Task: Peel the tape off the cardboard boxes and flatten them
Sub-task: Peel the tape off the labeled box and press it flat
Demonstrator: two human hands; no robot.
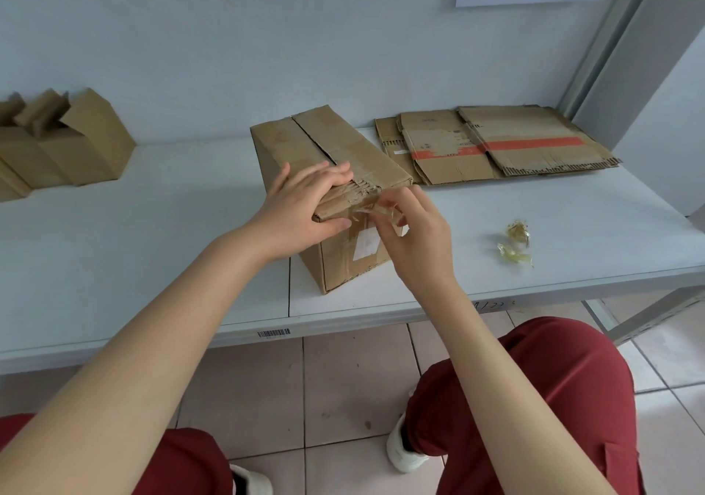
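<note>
Box (343,151) sits on the surface (190,197) straight ahead, long axis running away from me. My left hand (301,204) clamps its near top edge; my right hand (416,235), just beside, pinches the loose tape (366,210) there.

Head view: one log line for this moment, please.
left hand: grips box edge | right hand: pinches tape | flattened boxes: far right
</note>
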